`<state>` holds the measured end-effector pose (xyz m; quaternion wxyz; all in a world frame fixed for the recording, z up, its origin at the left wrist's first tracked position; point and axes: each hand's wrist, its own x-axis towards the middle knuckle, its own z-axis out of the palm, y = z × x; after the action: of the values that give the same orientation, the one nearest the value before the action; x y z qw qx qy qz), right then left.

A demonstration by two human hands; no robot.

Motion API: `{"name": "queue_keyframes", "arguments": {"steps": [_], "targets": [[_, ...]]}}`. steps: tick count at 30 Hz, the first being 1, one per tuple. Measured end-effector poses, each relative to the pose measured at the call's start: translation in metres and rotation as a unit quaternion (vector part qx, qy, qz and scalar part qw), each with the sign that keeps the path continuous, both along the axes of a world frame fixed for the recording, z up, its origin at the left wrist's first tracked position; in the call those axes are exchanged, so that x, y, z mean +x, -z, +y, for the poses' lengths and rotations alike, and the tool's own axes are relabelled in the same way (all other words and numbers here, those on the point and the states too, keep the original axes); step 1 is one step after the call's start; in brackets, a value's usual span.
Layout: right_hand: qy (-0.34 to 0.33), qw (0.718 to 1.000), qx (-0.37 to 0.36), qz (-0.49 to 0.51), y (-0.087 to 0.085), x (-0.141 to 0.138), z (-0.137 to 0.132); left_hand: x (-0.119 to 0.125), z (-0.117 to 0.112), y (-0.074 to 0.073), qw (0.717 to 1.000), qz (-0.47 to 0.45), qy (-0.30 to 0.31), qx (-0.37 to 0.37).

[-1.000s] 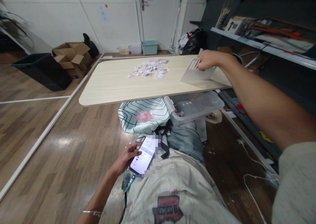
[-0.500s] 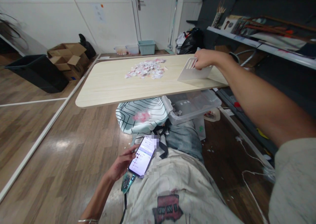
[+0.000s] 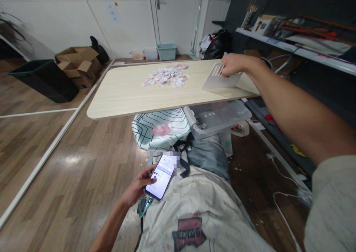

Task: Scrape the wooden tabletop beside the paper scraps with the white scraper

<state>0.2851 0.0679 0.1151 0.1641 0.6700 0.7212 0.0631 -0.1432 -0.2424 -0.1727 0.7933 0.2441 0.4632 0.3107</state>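
Observation:
My right hand [image 3: 233, 65] grips the top edge of a white slotted plastic board [image 3: 219, 80], which stands tilted on the light wooden tabletop [image 3: 119, 96]. To its left lies a loose heap of small white and pink paper scraps [image 3: 168, 76], apart from the board. Low at my lap, my left hand [image 3: 139, 185] is closed around a lit smartphone [image 3: 162, 176], its thumb over the screen. A teal cable plug [image 3: 145, 206] sits at the phone's lower end. Part of the phone's right side is blurred out.
Below the table edge are a clear plastic bin [image 3: 222, 118] and a white-and-black patterned cloth [image 3: 144, 129]. A black trash can [image 3: 44, 81] and cardboard box [image 3: 79, 65] stand at left. A dark shelf [image 3: 294, 52] runs along the right, above white cords [image 3: 283, 211].
My left thumb has moved onto the phone's screen, whose content has shifted. The right hand and white board keep their place on the table; the view has shifted slightly.

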Motion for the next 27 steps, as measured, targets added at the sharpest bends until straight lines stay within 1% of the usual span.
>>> {"name": "queue_keyframes", "arguments": {"steps": [4, 8, 10, 13, 15, 18, 22, 27], "targets": [[0.003, 1.0, -0.004, 0.005, 0.0, 0.0, 0.002, 0.011, 0.006, -0.004, 0.999, 0.008, -0.014, 0.03], [0.005, 1.0, 0.001, 0.007, 0.001, 0.002, 0.004, 0.014, 0.011, -0.001, 0.999, 0.016, 0.004, 0.044], [0.005, 1.0, 0.002, 0.007, 0.001, 0.002, 0.004, 0.009, 0.011, 0.002, 0.999, 0.022, -0.009, 0.028], [0.007, 1.0, -0.002, 0.009, -0.001, 0.0, 0.0, 0.0, 0.007, 0.008, 0.999, 0.019, -0.049, -0.013], [0.007, 1.0, -0.002, 0.01, -0.002, -0.002, -0.004, -0.005, 0.004, 0.011, 0.998, 0.006, -0.057, -0.03], [0.007, 1.0, -0.004, 0.007, -0.003, -0.004, -0.007, -0.008, 0.002, 0.013, 0.998, -0.011, -0.042, -0.035], [0.003, 1.0, -0.003, 0.002, -0.002, -0.003, -0.006, -0.007, 0.003, 0.013, 0.999, -0.017, -0.033, -0.03], [0.003, 1.0, -0.003, 0.001, -0.001, 0.0, -0.003, -0.002, 0.004, 0.008, 1.0, -0.016, -0.011, 0.008]]}}
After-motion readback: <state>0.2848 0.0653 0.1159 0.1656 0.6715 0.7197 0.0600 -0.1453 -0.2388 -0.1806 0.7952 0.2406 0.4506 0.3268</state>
